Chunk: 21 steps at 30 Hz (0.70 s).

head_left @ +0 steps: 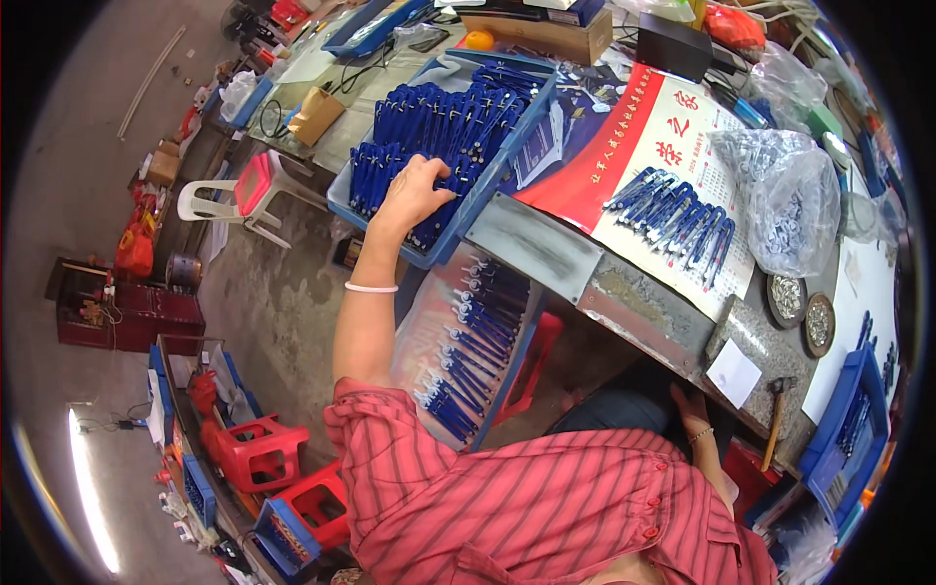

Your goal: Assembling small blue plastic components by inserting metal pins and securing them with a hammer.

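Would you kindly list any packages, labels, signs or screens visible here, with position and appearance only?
Calendar poster: flat on the table under loose blue pens, red and white.
Clear plastic bag: right of the poster, bulging with small pale parts.
White paper slip: table's near edge, square.
Cardboard box: top, brown.

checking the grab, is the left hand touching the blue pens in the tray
Touching: the head view shows the left hand pressed onto the blue pens in the blue tray.

Person wears a red shirt (pixel 546 507) with fine dark vertical stripes, short sleeves, red buttons down the front placket. Left wrist: thin white bangle (pixel 371 288). Right wrist: slim beaded bracelet (pixel 700 435). Forearms bare below the sleeves; dark trousers (pixel 624 409).
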Tool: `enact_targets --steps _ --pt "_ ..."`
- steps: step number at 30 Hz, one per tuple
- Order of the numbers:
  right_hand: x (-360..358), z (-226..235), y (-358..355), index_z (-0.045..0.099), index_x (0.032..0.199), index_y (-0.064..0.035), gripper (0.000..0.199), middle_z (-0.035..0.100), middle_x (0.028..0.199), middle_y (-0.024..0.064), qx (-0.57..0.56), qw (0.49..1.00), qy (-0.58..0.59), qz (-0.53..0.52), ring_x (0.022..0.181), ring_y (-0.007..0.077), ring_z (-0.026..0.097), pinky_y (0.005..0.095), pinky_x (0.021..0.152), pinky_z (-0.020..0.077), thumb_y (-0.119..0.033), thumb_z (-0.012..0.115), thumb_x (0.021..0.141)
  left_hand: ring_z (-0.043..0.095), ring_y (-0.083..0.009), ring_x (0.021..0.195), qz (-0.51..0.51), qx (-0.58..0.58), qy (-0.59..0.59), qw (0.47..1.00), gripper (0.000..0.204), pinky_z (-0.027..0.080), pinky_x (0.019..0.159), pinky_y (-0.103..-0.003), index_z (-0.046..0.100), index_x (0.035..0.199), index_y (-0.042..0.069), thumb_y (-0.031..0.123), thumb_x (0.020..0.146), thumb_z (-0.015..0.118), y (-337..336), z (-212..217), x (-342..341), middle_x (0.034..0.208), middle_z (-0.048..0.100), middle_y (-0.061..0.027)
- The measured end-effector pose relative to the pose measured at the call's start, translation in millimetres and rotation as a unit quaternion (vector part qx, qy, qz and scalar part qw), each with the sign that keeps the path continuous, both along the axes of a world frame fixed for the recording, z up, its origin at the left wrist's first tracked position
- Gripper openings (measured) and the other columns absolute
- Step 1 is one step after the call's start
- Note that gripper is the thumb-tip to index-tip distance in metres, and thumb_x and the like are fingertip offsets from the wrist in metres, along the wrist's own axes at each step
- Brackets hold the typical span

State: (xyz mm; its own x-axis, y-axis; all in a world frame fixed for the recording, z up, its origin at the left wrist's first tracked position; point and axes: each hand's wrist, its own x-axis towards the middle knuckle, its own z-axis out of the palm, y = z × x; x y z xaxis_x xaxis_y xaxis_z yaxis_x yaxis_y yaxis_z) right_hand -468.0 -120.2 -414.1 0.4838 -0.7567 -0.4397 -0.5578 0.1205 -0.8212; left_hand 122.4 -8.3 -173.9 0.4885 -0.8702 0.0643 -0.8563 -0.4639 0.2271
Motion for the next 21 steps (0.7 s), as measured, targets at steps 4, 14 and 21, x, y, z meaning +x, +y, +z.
enact_targets --steps 4,14,21 --pt "-1.0 -4.0 -6.9 0.042 0.136 0.0031 0.071 0.049 0.135 0.0143 0.065 0.998 -0.009 0.021 0.125 0.0232 0.045 0.0315 0.106 0.0311 -0.036 0.069 0.083 0.06 -0.0305 0.089 -0.031 0.008 0.004 0.999 0.036 0.049 0.079 -0.037 0.06 0.097 0.002 0.019 0.07 0.077 -5.8 4.9 0.5 0.095 0.059 -0.0154" --pt "-1.8 -12.9 -4.2 0.051 0.129 -0.0005 0.061 0.054 0.13 0.0141 0.015 1.0 -0.011 0.02 0.123 0.0246 0.047 0.0332 0.106 0.0322 -0.038 0.067 0.084 0.059 -0.0214 0.071 -0.02 -0.02 0.154 0.988 0.03 0.049 0.067 -0.031 0.058 0.089 0.001 0.015 0.068 0.076 -13.0 6.0 5.4 0.078 0.061 -0.0104" --pt "-1.3 -17.9 -6.2 0.048 0.131 0.004 0.068 0.054 0.129 0.0166 0.01 0.999 0.03 0.032 0.12 0.0242 0.049 0.0319 0.104 0.0344 -0.04 0.068 0.082 0.052 -0.0061 0.065 -0.029 -0.033 0.295 0.955 0.022 0.042 0.058 -0.021 0.066 0.099 0.002 0.011 0.079 0.071 -5.2 13.8 15.2 0.08 0.063 0.0011"
